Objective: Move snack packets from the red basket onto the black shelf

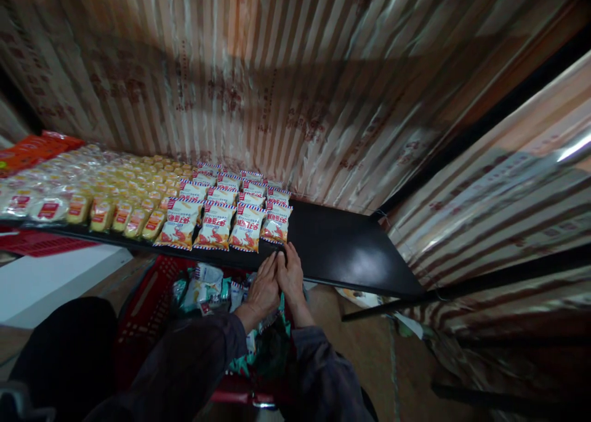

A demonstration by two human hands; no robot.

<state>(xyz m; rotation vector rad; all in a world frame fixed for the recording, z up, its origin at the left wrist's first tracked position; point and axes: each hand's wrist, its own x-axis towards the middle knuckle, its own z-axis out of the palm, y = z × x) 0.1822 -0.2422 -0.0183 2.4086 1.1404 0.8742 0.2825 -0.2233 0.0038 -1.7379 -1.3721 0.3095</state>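
My left hand (265, 286) and my right hand (291, 278) are side by side at the front edge of the black shelf (351, 243), touching or nearly touching. Both have their fingers stretched forward, and no item shows in either. Just beyond the fingertips stands a white and orange snack bag (276, 224) with a striped top edge, the rightmost of its front row. More bags of the same kind (246, 227) stand to its left and behind it in rows. Under my forearms, a red basket (143, 305) holds several green and white packets (207, 283).
Yellow wrapped cakes (124, 216), clear-wrapped round items (48, 208) and orange packs (32, 151) fill the shelf's left side. Plastic-covered corrugated sheeting (286, 102) rises behind. Dark frame bars (443, 120) cross at right. A white box (64, 280) lies at lower left.
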